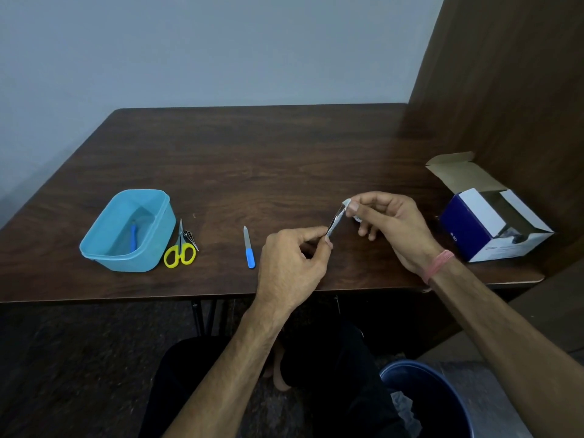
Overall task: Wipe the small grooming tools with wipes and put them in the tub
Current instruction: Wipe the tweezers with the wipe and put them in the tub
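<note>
Foil-backed wipe sachet (335,222), thin and flat, is pinched at its ends by left hand (292,267) and right hand (393,229) fingers above the wood-grain surface (252,153); blue-handled file (249,248) lies beside the plastic tub (158,248).

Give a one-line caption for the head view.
Both hands, left and right, pinch a wipe sachet beside blue tub.
</note>
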